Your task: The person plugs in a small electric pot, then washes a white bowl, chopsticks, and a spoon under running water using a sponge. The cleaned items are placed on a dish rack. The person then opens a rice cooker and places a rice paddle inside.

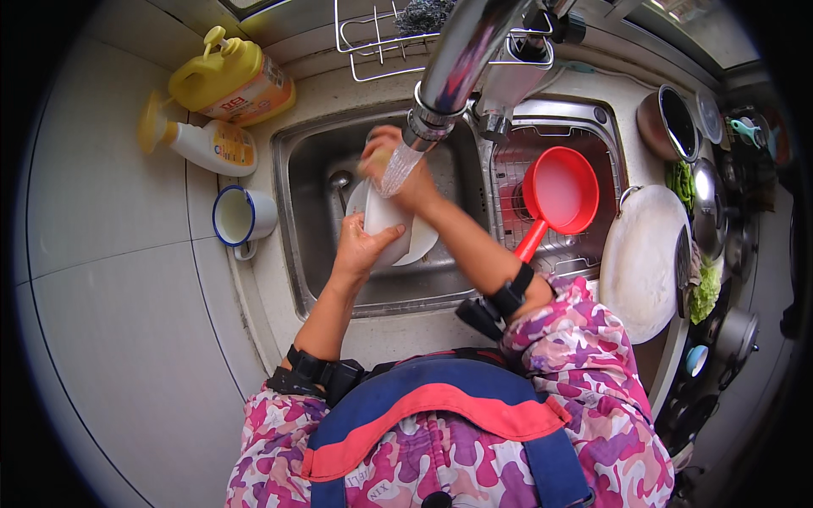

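My left hand [363, 246] grips a white bowl [385, 222] by its side, the thumb lying along the outside. The bowl is tilted over the left basin of a stainless steel sink [317, 267]. Water from the chrome faucet [438, 95] pours onto my right hand [397, 168] at the bowl's far rim. That hand is blurred; a yellowish patch shows at its fingers, but I cannot tell what it is. Below the bowl, a white plate [424, 240] lies in the basin, partly covered. A metal ladle or spoon [340, 180] rests beside it, partly hidden.
A red plastic dipper [562, 190] with cloudy liquid stands on the rack in the right basin. On the left are a yellow detergent jug [232, 79], a spray bottle [213, 146] and an enamel mug [235, 216]. A round white board [641, 267] and a pot [667, 124] stand right.
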`<state>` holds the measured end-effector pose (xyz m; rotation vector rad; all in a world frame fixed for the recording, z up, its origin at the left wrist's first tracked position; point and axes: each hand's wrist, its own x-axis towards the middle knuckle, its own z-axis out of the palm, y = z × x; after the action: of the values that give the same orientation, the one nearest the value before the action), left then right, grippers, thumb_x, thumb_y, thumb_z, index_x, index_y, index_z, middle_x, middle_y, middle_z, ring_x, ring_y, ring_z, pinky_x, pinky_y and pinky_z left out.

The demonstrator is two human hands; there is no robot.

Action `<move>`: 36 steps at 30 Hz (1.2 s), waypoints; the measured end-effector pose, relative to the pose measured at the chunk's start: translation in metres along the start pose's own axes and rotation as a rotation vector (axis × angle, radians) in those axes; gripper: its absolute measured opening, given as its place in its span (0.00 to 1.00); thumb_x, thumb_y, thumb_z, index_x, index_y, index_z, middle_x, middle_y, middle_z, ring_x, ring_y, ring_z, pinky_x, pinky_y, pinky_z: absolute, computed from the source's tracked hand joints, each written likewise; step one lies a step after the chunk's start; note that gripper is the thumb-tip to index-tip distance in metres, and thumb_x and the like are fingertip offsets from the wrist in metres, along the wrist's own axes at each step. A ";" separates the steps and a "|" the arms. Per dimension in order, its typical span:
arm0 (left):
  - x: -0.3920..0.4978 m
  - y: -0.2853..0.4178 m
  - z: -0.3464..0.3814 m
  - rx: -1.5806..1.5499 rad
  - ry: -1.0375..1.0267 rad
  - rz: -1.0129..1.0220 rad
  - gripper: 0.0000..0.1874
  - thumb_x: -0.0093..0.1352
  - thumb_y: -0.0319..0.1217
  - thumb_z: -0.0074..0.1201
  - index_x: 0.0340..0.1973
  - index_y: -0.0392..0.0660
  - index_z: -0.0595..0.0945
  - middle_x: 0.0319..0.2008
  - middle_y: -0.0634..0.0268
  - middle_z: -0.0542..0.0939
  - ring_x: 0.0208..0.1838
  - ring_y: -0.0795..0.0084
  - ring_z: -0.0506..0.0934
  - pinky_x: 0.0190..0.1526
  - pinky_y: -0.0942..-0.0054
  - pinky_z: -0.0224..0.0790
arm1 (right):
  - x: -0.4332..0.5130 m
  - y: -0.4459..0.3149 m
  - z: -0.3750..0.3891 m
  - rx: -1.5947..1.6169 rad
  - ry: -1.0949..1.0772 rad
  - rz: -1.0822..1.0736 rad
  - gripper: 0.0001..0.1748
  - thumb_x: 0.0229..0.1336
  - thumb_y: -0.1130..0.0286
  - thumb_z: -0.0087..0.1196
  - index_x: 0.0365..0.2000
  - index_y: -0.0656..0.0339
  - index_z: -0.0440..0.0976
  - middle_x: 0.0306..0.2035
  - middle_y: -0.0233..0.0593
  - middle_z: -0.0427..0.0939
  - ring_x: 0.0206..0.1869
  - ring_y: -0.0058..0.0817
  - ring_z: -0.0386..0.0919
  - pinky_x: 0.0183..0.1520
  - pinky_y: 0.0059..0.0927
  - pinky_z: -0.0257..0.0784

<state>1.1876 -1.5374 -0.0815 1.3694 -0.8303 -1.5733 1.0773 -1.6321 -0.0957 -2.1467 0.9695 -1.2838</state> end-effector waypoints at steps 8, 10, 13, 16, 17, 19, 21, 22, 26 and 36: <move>0.009 -0.002 0.002 0.029 0.065 0.088 0.09 0.59 0.27 0.63 0.32 0.34 0.82 0.28 0.66 0.81 0.29 0.78 0.77 0.33 0.77 0.72 | -0.008 0.009 0.001 0.233 -0.099 0.115 0.12 0.46 0.67 0.61 0.34 0.58 0.78 0.36 0.42 0.80 0.36 0.44 0.78 0.44 0.38 0.73; 0.009 -0.004 0.003 0.076 -0.037 -0.018 0.12 0.58 0.28 0.65 0.33 0.34 0.82 0.28 0.65 0.81 0.29 0.77 0.78 0.34 0.77 0.72 | -0.006 0.017 0.001 0.395 -0.064 0.509 0.12 0.48 0.65 0.60 0.33 0.61 0.79 0.34 0.44 0.80 0.35 0.38 0.80 0.39 0.36 0.73; 0.008 -0.006 0.008 0.219 0.071 -0.129 0.13 0.56 0.28 0.66 0.34 0.34 0.82 0.30 0.64 0.82 0.31 0.76 0.78 0.37 0.75 0.72 | -0.006 0.009 0.000 0.417 0.035 0.576 0.12 0.50 0.63 0.59 0.33 0.60 0.79 0.34 0.43 0.81 0.37 0.34 0.81 0.39 0.34 0.73; 0.005 -0.002 0.011 -0.046 0.186 0.270 0.12 0.57 0.26 0.64 0.35 0.35 0.82 0.31 0.65 0.82 0.33 0.76 0.78 0.37 0.76 0.72 | -0.012 0.000 0.000 0.001 -0.089 -0.140 0.13 0.49 0.63 0.60 0.33 0.59 0.78 0.36 0.45 0.80 0.40 0.39 0.80 0.41 0.36 0.72; 0.003 0.001 0.009 -0.025 0.140 0.182 0.11 0.57 0.25 0.64 0.34 0.34 0.82 0.30 0.64 0.82 0.32 0.77 0.78 0.37 0.77 0.71 | -0.016 0.007 0.003 0.076 -0.078 0.003 0.12 0.50 0.63 0.59 0.33 0.59 0.78 0.36 0.44 0.81 0.39 0.37 0.80 0.39 0.35 0.72; -0.005 0.011 -0.001 0.117 -0.028 -0.128 0.10 0.57 0.25 0.64 0.33 0.34 0.83 0.28 0.64 0.82 0.31 0.78 0.78 0.35 0.77 0.71 | -0.022 0.027 0.007 0.407 -0.165 0.366 0.11 0.55 0.62 0.56 0.34 0.59 0.78 0.36 0.42 0.81 0.36 0.33 0.80 0.36 0.34 0.73; -0.020 0.017 -0.012 0.075 -0.069 -0.090 0.11 0.56 0.24 0.65 0.33 0.33 0.83 0.28 0.64 0.82 0.31 0.78 0.78 0.37 0.78 0.71 | -0.032 0.047 0.006 0.873 -0.240 0.910 0.13 0.62 0.64 0.50 0.39 0.62 0.77 0.37 0.40 0.81 0.33 0.29 0.81 0.35 0.31 0.76; -0.027 0.018 -0.019 0.035 -0.066 -0.050 0.12 0.56 0.24 0.65 0.34 0.33 0.83 0.28 0.64 0.82 0.31 0.77 0.78 0.37 0.78 0.71 | -0.046 0.049 0.012 1.145 -0.214 1.139 0.15 0.63 0.63 0.48 0.41 0.63 0.76 0.37 0.41 0.81 0.34 0.31 0.81 0.37 0.33 0.77; -0.043 0.006 -0.040 -0.301 -0.055 -0.005 0.21 0.54 0.21 0.66 0.43 0.33 0.80 0.37 0.63 0.82 0.40 0.75 0.78 0.45 0.76 0.71 | -0.083 0.062 0.021 1.534 0.356 1.613 0.21 0.66 0.58 0.40 0.47 0.63 0.74 0.40 0.43 0.81 0.40 0.34 0.81 0.42 0.35 0.79; -0.003 0.013 -0.027 -0.097 -0.004 -0.120 0.20 0.56 0.24 0.65 0.45 0.35 0.80 0.38 0.62 0.82 0.39 0.72 0.79 0.48 0.72 0.70 | -0.032 0.035 -0.006 0.418 -0.047 0.521 0.16 0.55 0.72 0.51 0.44 0.64 0.77 0.51 0.47 0.77 0.57 0.34 0.72 0.60 0.32 0.65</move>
<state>1.2169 -1.5382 -0.0732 1.3685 -0.6758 -1.6859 1.0501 -1.6307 -0.1356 -1.4742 1.0411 -1.0542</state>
